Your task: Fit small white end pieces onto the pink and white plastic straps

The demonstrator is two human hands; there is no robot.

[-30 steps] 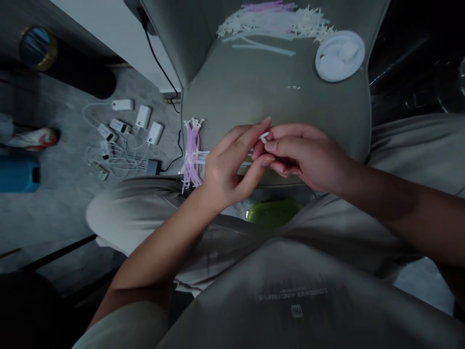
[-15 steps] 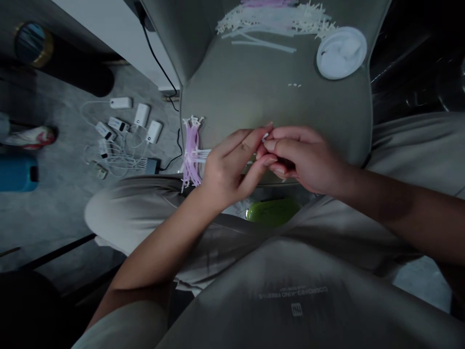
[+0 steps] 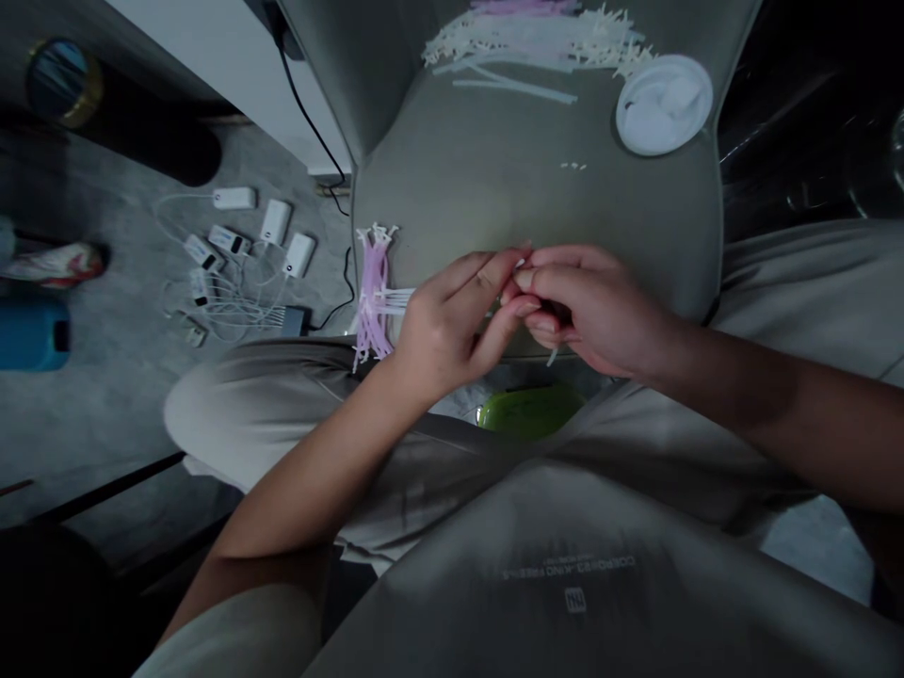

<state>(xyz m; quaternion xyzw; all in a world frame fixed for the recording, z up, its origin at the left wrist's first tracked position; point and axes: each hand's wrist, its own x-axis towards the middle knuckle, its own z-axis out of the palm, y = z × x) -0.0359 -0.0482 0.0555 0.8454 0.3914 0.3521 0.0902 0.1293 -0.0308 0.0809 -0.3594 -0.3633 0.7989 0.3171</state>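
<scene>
Left hand (image 3: 448, 334) and right hand (image 3: 593, 311) close together over a grey padded seat (image 3: 537, 207), fingertips (image 3: 524, 280) of both pressed together and clamped on a small white plastic piece (image 3: 521, 265), mostly hidden by the fingers. Thin white plastic strip (image 3: 552, 356) showing below the right hand. On the seat: bundle of pink and white plastic strips (image 3: 374, 297) just beside the left hand; loose pile of similar strips (image 3: 537, 38) well apart, at the far edge; round white dish (image 3: 664, 104) beside that pile; tiny white bits (image 3: 573, 166) between. Green case (image 3: 529, 412) just below the seat's near edge.
</scene>
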